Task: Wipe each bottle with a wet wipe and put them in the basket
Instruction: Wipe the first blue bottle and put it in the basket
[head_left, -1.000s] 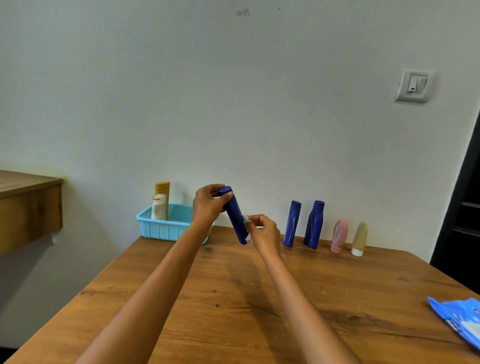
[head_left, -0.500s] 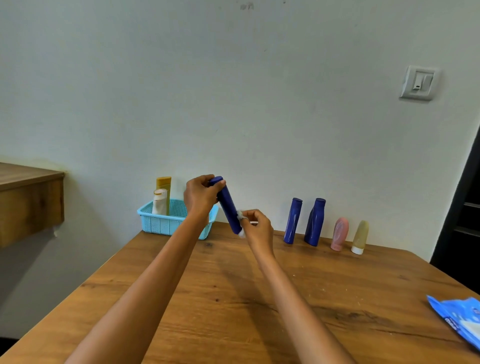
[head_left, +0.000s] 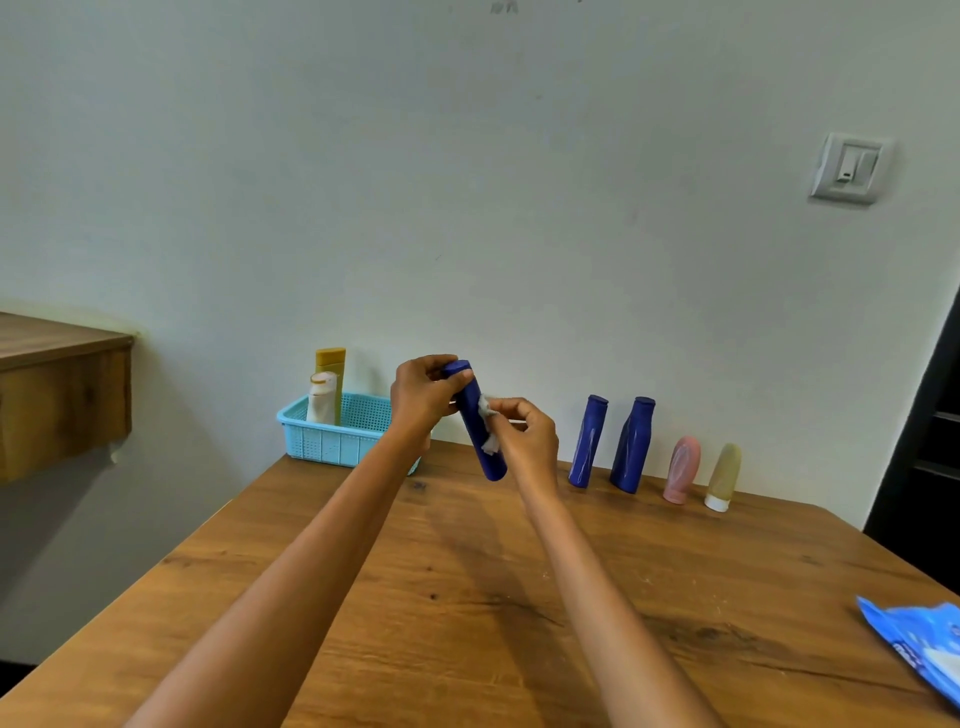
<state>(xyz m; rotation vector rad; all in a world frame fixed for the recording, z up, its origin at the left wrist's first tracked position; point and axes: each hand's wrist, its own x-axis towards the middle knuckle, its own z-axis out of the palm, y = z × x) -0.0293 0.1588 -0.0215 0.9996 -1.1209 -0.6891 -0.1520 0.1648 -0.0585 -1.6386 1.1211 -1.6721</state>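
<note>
A: Head view: our left hand grips the bottle by its cap, tilted above the table; the right hand pinches the wipe against it.

B: We risk dropping it: wet plastic could slip before the basket.

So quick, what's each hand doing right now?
Left hand: grips the top of the blue bottle.
Right hand: pinches a wet wipe against that bottle.

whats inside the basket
Two bottles stand in the basket: a yellow bottle behind a white bottle. The left hand hides its right end.
</note>
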